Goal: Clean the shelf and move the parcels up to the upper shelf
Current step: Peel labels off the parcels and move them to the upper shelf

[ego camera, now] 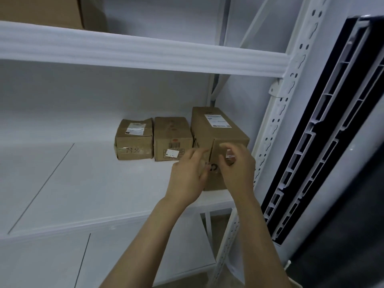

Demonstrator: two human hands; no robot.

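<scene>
Three cardboard parcels sit toward the right end of the white shelf [83,183], below the upper shelf [124,48]. The big box [220,129] stands nearest the right post [278,113], with a printed label on top and its front face close to the shelf's front edge. Just to its left is the middle box [172,134], and the left box [134,140] touches that one and has numbers written on its front. Both hands are at the big box's front face. The left hand [187,177] is at the front left corner with its fingers [199,154] curled against the cardboard. They are blurred, so I cannot tell whether they grip it. The right hand [236,171] has its fingers [228,146] narrow, thumb and forefinger pinching a small white and red tag [230,156] on that face. A brown carton [41,9] stands on the upper shelf at far left.
</scene>
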